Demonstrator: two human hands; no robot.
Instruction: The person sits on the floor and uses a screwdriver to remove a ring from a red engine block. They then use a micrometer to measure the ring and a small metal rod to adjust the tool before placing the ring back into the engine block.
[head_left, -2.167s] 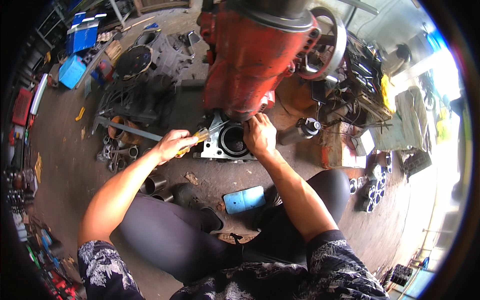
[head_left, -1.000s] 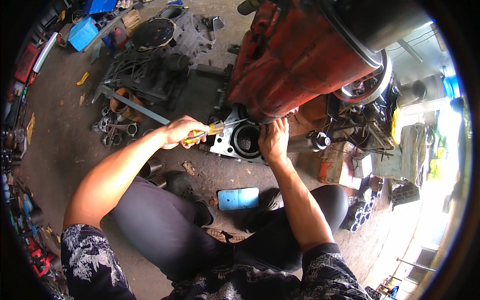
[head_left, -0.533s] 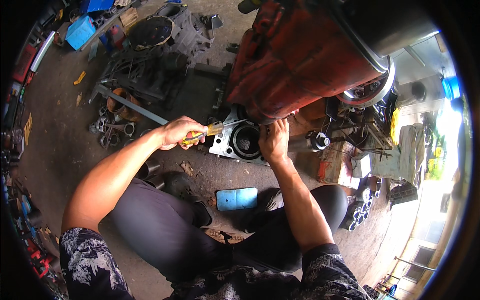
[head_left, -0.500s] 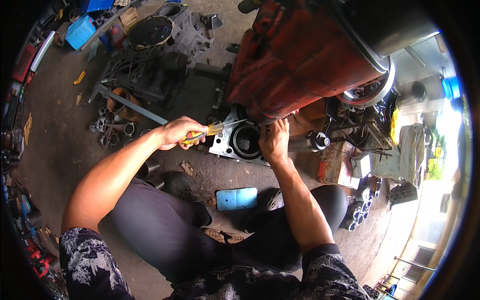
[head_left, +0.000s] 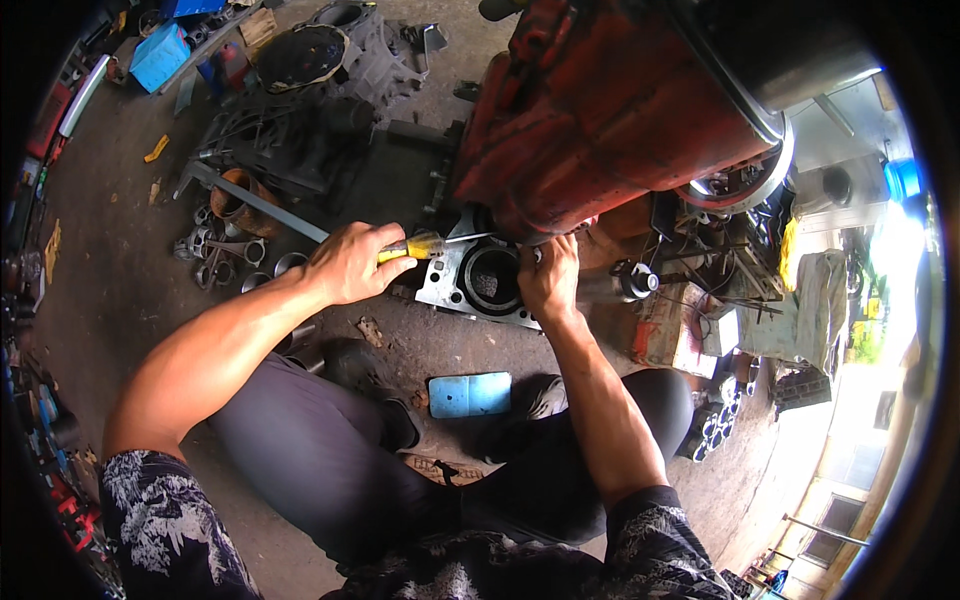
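My left hand (head_left: 355, 265) is closed round the yellow handle of a screwdriver (head_left: 420, 246). Its thin shaft runs to the right, and the tip disappears at the lower end of a large red metal housing (head_left: 590, 110). Below that end lies a grey metal block (head_left: 440, 282) with a round bore in it. My right hand (head_left: 550, 285) is raised against the underside of the housing, right of the bore, with its fingers curled in. Whatever those fingers grip is hidden from this view.
Connecting rods (head_left: 215, 255), a rusty ring (head_left: 243, 195) and a long grey bar (head_left: 265, 208) lie to the left. A blue flat case (head_left: 470, 395) rests on the floor between my feet. Dark engine castings (head_left: 300, 140) stand at the far left, and a cardboard box (head_left: 675, 325) at right.
My left hand has rolled over with the screwdriver, so the back of the hand now faces up. My right hand stays at the housing.
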